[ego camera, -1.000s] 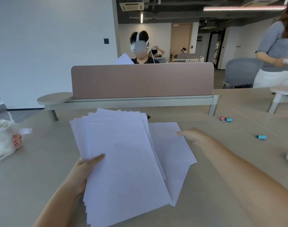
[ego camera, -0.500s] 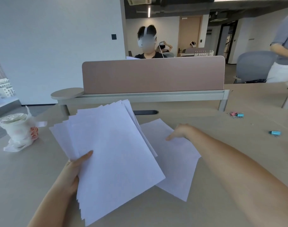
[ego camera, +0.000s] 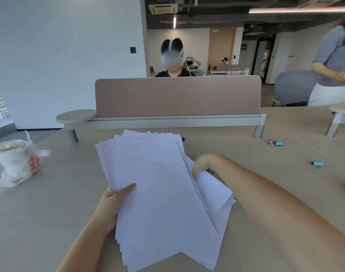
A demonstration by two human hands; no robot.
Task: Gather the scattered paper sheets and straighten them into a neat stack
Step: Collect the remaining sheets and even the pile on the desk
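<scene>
Left hand (ego camera: 113, 201) pinches a fanned sheaf of thin white paper sheets (ego camera: 158, 193) at its left edge, thumb on top, above the smooth beige table (ego camera: 49, 213). Right hand (ego camera: 202, 163) curls on loose sheets (ego camera: 217, 189) lying flat beneath, corners splayed.

Paper sheets (ego camera: 160, 193), centre of frame: white, matt, smooth, thin. Desk (ego camera: 49, 222): beige laminate, matt. Divider panel (ego camera: 177, 97), centre: pinkish cloth-like face, matt; rail (ego camera: 167, 121) below it pale painted metal. Bag (ego camera: 14, 167), left edge: thin translucent white plastic, crinkled. Binder clips (ego camera: 318, 164), right: blue, glossy, with wire handles
</scene>
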